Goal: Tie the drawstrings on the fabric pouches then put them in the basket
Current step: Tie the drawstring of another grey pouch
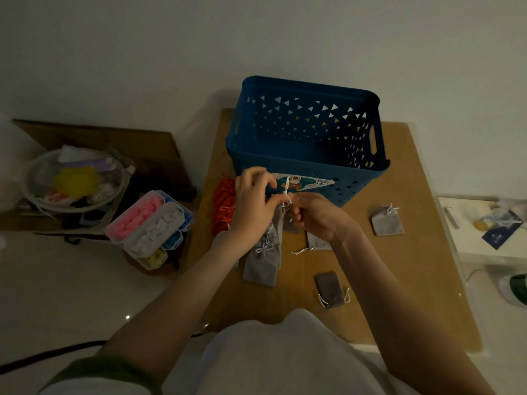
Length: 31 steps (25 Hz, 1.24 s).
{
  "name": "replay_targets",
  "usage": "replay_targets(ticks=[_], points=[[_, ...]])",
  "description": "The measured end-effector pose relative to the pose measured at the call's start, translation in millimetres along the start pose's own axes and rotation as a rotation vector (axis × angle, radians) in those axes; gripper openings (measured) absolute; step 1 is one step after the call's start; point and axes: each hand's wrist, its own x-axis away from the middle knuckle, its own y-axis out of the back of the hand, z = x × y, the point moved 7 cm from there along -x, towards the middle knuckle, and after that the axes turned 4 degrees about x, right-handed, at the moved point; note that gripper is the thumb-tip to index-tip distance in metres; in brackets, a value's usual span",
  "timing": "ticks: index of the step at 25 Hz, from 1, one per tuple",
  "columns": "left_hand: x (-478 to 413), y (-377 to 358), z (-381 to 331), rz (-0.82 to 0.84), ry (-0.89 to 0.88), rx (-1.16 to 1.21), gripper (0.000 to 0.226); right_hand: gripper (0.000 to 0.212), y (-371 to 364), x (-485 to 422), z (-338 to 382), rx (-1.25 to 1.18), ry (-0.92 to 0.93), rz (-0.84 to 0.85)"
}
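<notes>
Item: grey fabric pouch [278,223], small, soft cloth, hung just below the two hands at the centre of the frame, in front of the near wall of the blue basket [299,156]. Its white drawstring [288,192] ran up between the hands. The left hand [252,203] had its fingers curled and pinched the cord from the left. The right hand [313,216] was likewise curled, pinching the cord from the right, and the two sets of fingertips almost met. Handling, by judgement: very light, limp, with no stiffness. The cloth would sag and fold wherever it was gripped, and nothing about it looked fragile. The cord was thin and probably slick, so it needed a fingertip pinch close to the gathered neck. The body could be picked up anywhere for the drop into the basket. Also present on the brown tabletop [399,280]: a grey pouch with a finished bow [261,260], lower centre; another grey pouch [387,220], right of centre, its neck apparently tied; a darker pouch [330,289], lower centre-right, with loose cord loops; and a grey pouch partly hidden under the right hand [318,240], its cord trailing. A heap of orange pouches [224,206] lay left of the hands, beside the basket. Step in hand, by judgement: knotting the cord.
</notes>
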Motion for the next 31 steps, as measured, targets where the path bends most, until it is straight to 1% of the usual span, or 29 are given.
replay_targets(ticks=[2,4,6,7,9,10,12,14,15,17,18,19,21,23,24,26,28,31], points=[[4,-3,0,0.009,-0.003,-0.019,0.018,0.026,-2,-2,-3,-0.017,-0.004,-0.013],[4,-2,-3,0.016,-0.067,-0.055,0.010,0.026,-4,-3,-3,-0.037,-0.013,-0.013],[4,-4,-5,0.051,-0.148,-0.121,0.007,0.026,-5,-5,-3,-0.033,-0.005,-0.009],[4,-5,-5,0.089,-0.182,-0.162,0.009,0.025,-4,-6,-3,0.013,0.022,-0.028],[4,-9,-3,0.193,-0.203,-0.243,0.012,0.024,3,-10,1,0.192,0.109,-0.141],[4,-10,0,0.247,-0.185,-0.271,0.013,0.024,9,-13,2,0.272,0.145,-0.213],[6,-12,8,0.312,-0.124,-0.267,0.015,0.022,21,-17,4,0.334,0.166,-0.343],[8,-13,20,0.366,-0.028,-0.177,0.015,0.022,30,-21,-1,0.380,0.139,-0.422],[9,-14,26,0.408,0.021,-0.105,0.017,0.023,30,-22,-5,0.409,0.115,-0.432],[13,-14,33,0.494,0.089,0.069,0.028,0.023,23,-24,-9,0.447,0.086,-0.382],[15,-14,34,0.543,0.113,0.145,0.032,0.022,16,-24,-9,0.458,0.086,-0.313],[17,-13,33,0.598,0.133,0.185,0.034,0.020,6,-23,-7,0.453,0.093,-0.218],[20,-12,39,0.674,0.178,0.137,0.033,0.018,-14,-23,-7,0.414,0.103,-0.041],[23,-5,55,0.666,0.275,0.041,0.027,0.016,-28,-26,-10,0.417,0.124,0.010],[25,-2,65,0.665,0.353,0.044,0.023,0.016,-33,-29,-14,0.416,0.123,0.011],[34,2,85,0.675,0.497,0.133,0.020,0.018,-44,-35,-29,0.414,0.062,0.038],[44,8,98,0.662,0.564,0.182,0.019,0.019,-53,-39,-44,0.448,-0.010,0.097],[61,16,120,0.623,0.616,0.186,0.018,0.021,-61,-43,-59,0.557,-0.055,0.150]])
